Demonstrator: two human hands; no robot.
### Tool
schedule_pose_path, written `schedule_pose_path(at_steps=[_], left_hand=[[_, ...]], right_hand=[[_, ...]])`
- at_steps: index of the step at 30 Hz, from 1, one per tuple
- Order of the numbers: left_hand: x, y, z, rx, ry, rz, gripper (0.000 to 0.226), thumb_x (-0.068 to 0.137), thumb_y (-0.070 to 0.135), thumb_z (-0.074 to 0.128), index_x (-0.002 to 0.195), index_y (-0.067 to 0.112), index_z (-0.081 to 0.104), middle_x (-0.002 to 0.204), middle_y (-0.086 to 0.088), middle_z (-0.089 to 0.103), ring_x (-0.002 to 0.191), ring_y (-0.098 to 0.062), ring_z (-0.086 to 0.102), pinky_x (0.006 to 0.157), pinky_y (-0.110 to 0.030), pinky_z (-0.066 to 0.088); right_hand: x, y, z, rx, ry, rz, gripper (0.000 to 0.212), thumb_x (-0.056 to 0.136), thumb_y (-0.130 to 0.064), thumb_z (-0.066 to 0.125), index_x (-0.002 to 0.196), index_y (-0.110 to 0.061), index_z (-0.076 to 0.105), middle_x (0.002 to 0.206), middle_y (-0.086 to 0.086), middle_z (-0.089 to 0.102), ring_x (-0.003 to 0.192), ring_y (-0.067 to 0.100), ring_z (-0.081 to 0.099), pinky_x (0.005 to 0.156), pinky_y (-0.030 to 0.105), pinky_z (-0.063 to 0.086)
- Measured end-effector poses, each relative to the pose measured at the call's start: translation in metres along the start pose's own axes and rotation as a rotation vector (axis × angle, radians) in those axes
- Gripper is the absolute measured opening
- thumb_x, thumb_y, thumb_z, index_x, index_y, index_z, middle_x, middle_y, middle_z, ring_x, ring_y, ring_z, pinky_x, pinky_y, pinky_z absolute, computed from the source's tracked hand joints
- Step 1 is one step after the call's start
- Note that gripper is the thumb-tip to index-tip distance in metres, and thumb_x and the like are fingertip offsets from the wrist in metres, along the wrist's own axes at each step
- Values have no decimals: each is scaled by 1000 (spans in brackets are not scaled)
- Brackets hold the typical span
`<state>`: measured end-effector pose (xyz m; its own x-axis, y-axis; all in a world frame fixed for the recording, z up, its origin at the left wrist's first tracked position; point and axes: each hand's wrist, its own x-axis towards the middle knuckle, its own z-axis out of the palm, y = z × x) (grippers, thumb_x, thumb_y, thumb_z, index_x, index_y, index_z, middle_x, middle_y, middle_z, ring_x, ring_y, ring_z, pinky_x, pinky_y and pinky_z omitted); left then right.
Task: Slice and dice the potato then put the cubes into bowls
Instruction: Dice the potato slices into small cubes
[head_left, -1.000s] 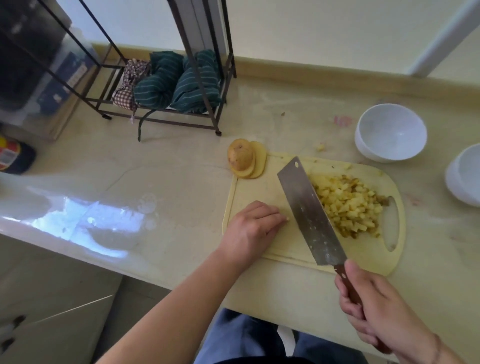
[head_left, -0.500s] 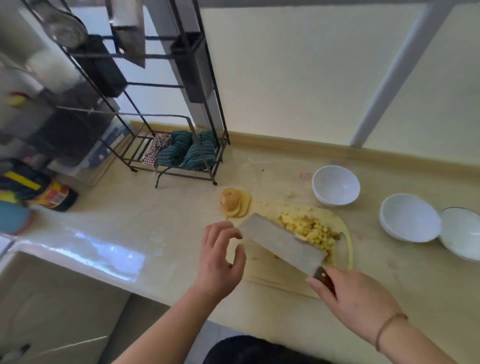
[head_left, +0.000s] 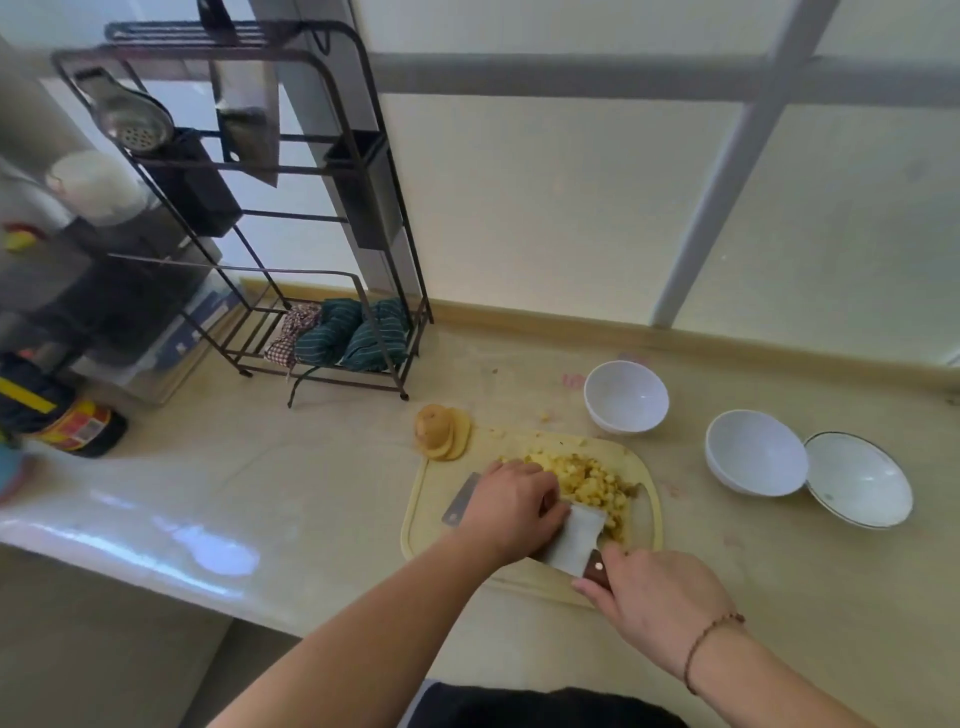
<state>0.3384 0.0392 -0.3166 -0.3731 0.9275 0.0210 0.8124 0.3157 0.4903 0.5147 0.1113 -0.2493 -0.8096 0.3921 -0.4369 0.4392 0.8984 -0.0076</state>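
Head view. Cutting board (head_left: 415, 512): pile of potato cubes (head_left: 589, 480) on its right half. Cleaver (head_left: 574, 538) laid flat on the board. Left hand (head_left: 511, 506): over the blade beside the cubes, fingers apparently curled, hold unclear. Right hand (head_left: 654, 600): grips the cleaver handle. Potato slices (head_left: 441, 432): at the board's far-left corner. Three white bowls (head_left: 626, 397): right of the board.

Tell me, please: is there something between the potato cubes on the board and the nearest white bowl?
Nothing visible blocks it. Between the potato cubes and the nearest bowl lie only the cutting board rim and bare counter with a few scraps.
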Motion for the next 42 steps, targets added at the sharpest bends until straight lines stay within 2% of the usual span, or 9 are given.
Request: schedule_pose_path(at_steps=[6, 9, 14, 18, 20, 23, 30, 35, 42], left_hand=[[18, 8, 5, -37, -45, -91, 24, 99, 32, 57, 93, 12, 69, 95, -6, 67, 96, -27, 57, 88, -36, 40], [16, -1, -9, -119, 39, -81, 22, 98, 27, 58, 90, 9, 69, 90, -6, 67, 90, -27, 58, 82, -38, 44], [19, -48, -62, -186, 273, -247, 27, 95, 16, 68, 70, 8, 62, 72, 2, 56, 67, -18, 51, 66, -27, 36], [32, -83, -92, -155, 104, -376, 26, 100, 26, 63, 77, 15, 61, 77, 2, 58, 73, -15, 55, 64, -25, 42], [38, -93, -96, -117, 28, -374, 19, 101, 25, 61, 89, 12, 67, 85, -2, 63, 80, -19, 60, 69, -26, 47], [44, -98, -96, -57, -109, -298, 13, 100, 21, 60, 107, 12, 68, 104, 0, 62, 97, -21, 61, 86, -32, 51], [63, -110, -82, 340, -439, -65, 55, 95, 34, 63, 147, 24, 48, 150, 0, 47, 137, -24, 42, 115, -41, 37], [68, -116, -76, 468, -542, -16, 76, 88, 47, 71, 153, 27, 38, 154, -1, 38, 141, -27, 37, 121, -45, 27], [73, -119, -76, 482, -554, -2, 75, 86, 48, 75, 149, 25, 41, 146, -2, 44, 136, -27, 42, 120, -42, 28]], right_hand=[[-3, -5, -2, -45, -5, 12, 55, 98, -64, 20, 118, -20, 47, 106, 0, 67, 93, 23, 67, 62, 35, 39], [-6, -5, -2, 47, 6, 24, 52, 97, -66, 19, 112, -24, 48, 98, -4, 65, 88, 20, 67, 63, 34, 44], [-7, -4, 0, 684, -25, 136, 51, 91, -67, 32, 68, -24, 45, 59, -8, 51, 53, 4, 49, 57, 26, 44], [-7, -9, 2, 1462, -368, 322, 52, 92, -63, 40, 72, -15, 43, 53, 1, 34, 39, 15, 24, 39, 23, 19], [-5, -11, 8, 1571, -525, 331, 53, 92, -64, 39, 75, -14, 44, 55, 5, 32, 40, 13, 20, 39, 21, 16], [3, -16, 18, 1563, -626, 281, 52, 94, -62, 39, 77, -12, 44, 56, 5, 32, 38, 13, 21, 35, 21, 18], [20, -13, 34, 1402, -732, 270, 52, 93, -68, 37, 72, -20, 44, 54, 0, 35, 38, 12, 25, 33, 18, 21], [30, 15, 31, 1349, -716, 270, 53, 83, -73, 42, 72, -21, 45, 55, -2, 35, 38, 10, 24, 33, 17, 23], [44, 50, 25, 1337, -603, 294, 55, 83, -71, 41, 76, -16, 45, 54, -1, 36, 39, 12, 24, 33, 18, 23]])
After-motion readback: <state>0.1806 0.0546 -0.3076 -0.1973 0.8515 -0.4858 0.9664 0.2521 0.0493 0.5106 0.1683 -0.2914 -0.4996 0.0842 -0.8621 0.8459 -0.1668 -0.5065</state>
